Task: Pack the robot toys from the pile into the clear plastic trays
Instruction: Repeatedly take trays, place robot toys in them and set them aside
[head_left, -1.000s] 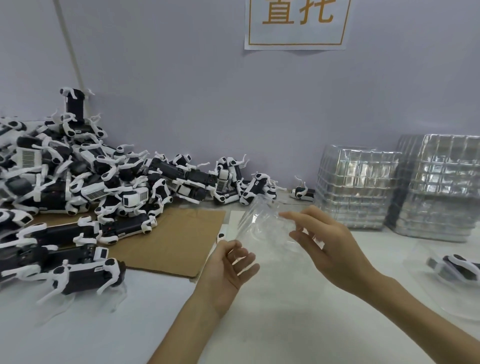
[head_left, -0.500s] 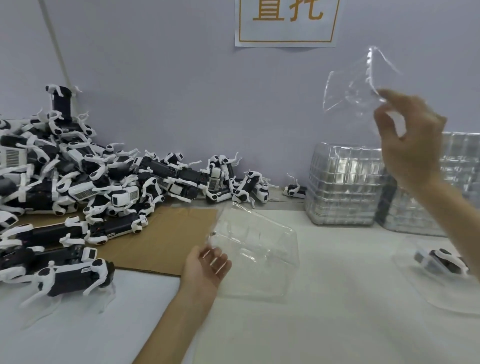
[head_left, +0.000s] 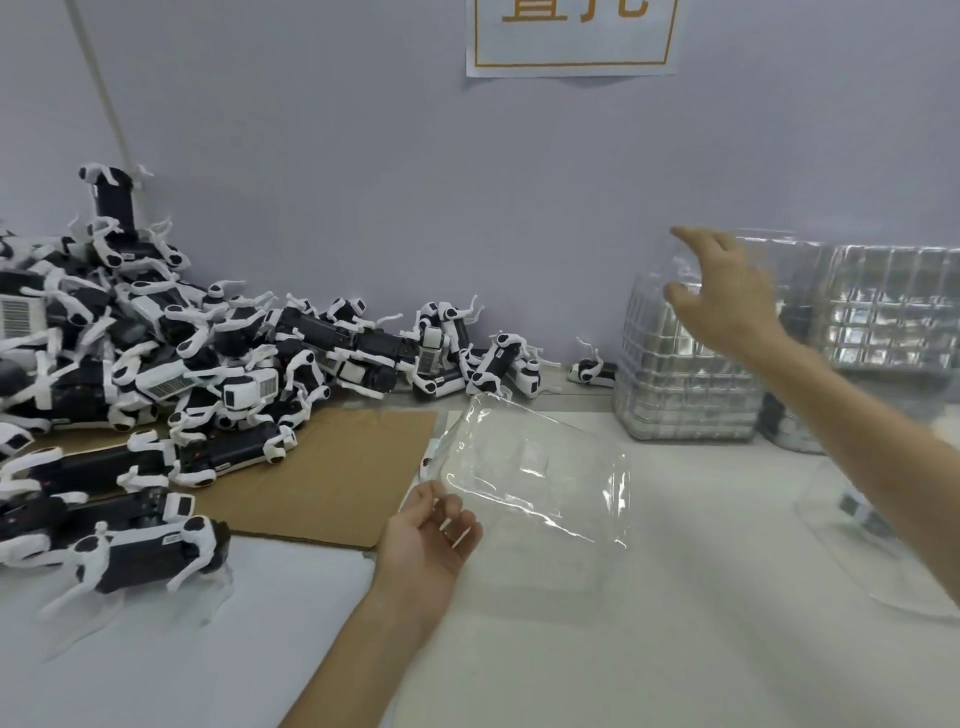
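Tray (head_left: 540, 478), clear and empty, is held tilted over the table (head_left: 623, 649) by its near-left corner, which is pinched between the curled fingers and thumb of the left hand (head_left: 431, 540). Robot toys (head_left: 156, 364) are heaped to the left, partly on cardboard (head_left: 332, 483). The right hand (head_left: 727, 296) is raised over the tray stack (head_left: 685, 395), fingers spread; whether thin plastic is pinched cannot be told. Two risks are judged likely: the flimsy tray may flex and slip from a one-corner grip, and the stack may be knocked askew.
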